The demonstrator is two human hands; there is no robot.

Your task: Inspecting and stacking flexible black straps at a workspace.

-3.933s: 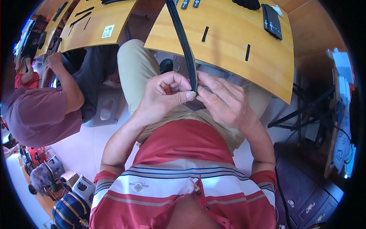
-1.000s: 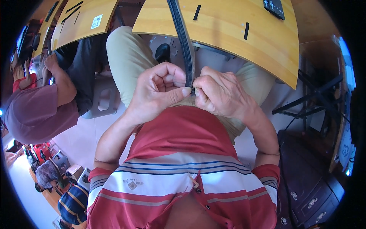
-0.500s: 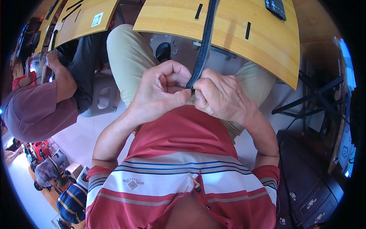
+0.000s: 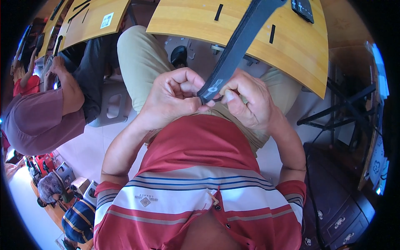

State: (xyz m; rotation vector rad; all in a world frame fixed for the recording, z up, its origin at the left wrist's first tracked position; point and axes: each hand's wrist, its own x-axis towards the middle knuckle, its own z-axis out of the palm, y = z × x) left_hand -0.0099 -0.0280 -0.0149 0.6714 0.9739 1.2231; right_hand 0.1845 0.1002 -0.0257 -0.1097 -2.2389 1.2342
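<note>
Bright light — bluish glare near the right rim — while fisheye distortion curves the counter (image 4: 183, 21), corners black.

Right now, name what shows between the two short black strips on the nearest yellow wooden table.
In the head view, a long, flat black band crosses there.

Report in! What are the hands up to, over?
Left hand pinching a long, flat, black fabric-like strap by its lower end. Right hand at that end, grip unclear. Strap partly hides the yellow wooden table.
</note>
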